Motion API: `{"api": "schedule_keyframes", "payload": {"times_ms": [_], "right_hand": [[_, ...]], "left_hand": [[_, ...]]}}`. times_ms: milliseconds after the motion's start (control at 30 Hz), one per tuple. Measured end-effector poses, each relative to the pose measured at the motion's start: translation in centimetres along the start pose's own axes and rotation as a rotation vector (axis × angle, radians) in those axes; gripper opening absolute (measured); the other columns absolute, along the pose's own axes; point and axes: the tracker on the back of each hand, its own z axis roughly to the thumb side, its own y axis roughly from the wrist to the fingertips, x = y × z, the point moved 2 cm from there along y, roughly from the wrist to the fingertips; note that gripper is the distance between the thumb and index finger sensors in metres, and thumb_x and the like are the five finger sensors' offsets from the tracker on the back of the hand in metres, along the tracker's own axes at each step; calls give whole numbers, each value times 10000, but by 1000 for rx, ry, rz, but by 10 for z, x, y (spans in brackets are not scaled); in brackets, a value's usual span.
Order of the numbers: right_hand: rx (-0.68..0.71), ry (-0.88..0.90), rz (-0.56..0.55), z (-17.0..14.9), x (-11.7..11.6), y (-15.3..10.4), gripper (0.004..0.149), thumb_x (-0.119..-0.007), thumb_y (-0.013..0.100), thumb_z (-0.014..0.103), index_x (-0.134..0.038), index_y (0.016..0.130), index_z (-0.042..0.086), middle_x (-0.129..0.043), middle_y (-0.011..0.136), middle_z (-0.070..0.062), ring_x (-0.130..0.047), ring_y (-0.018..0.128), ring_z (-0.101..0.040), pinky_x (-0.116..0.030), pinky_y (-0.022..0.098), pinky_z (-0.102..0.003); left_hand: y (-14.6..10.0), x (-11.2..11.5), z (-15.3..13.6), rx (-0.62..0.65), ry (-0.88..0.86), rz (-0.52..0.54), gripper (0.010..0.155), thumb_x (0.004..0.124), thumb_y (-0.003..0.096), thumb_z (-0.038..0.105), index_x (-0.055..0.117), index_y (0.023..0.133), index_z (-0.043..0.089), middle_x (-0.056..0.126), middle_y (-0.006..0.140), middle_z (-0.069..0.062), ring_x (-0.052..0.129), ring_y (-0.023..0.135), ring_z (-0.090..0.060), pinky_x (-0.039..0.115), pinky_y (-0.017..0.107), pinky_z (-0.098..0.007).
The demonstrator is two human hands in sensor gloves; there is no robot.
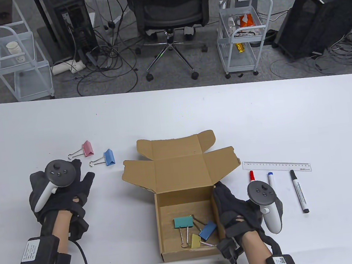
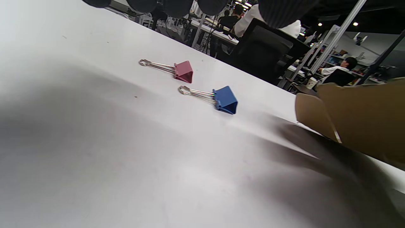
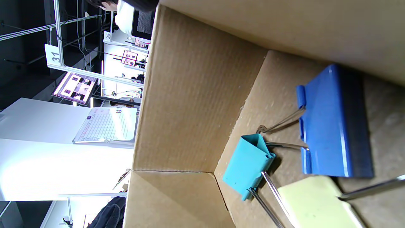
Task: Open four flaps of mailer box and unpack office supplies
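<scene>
The mailer box (image 1: 184,201) sits open near the table's front edge, flaps spread, holding teal (image 1: 183,222), blue (image 1: 207,230) and yellow binder clips (image 1: 196,240). The right hand (image 1: 235,209) reaches over its right wall; its grip cannot be determined. The left hand (image 1: 62,191) rests flat, released, near pink (image 1: 88,148) and blue clips (image 1: 109,157). A ruler (image 1: 276,166) and three markers (image 1: 299,191) lie right.

Beyond the white table (image 1: 174,113) lies grey carpet (image 1: 207,74), strewn with tangled black cables (image 1: 108,63) and a white power strip (image 1: 67,67). A black mesh office chair (image 1: 171,8) on a chrome star base stands at centre. Two white wire carts flank it: the left cart (image 1: 20,64) holds a paper cup (image 1: 13,48), the right cart (image 1: 241,35) holds an orange packet. A black computer tower (image 1: 318,15) sits far right, another (image 1: 73,23) left of the chair. In the left wrist view, ceiling lights (image 2: 354,23) glow over distant desks.
</scene>
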Motion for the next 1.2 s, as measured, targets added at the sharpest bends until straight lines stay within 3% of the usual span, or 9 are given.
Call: {"api": "schedule_keyframes", "payload": {"times_ms": [600, 1200], "right_hand": [[1, 4, 3, 0, 0, 0, 636, -432, 658, 412, -319, 1185, 74, -341, 1223, -364, -406, 1039, -675, -433, 728, -760], [-1, -4, 1, 0, 0, 0, 638, -432, 658, 412, -320, 1184, 70, -344, 1222, -367, -408, 1038, -677, -435, 726, -763]], "left_hand": [[-69, 4, 80, 268, 102, 40, 756, 630, 578, 538, 371, 1164, 138, 374, 1250, -181, 382, 1161, -496, 475, 758, -687], [-119, 46, 184, 546, 306, -67, 760, 657, 577, 541, 390, 1162, 136, 397, 1248, -174, 410, 1159, -490, 505, 769, -650]]}}
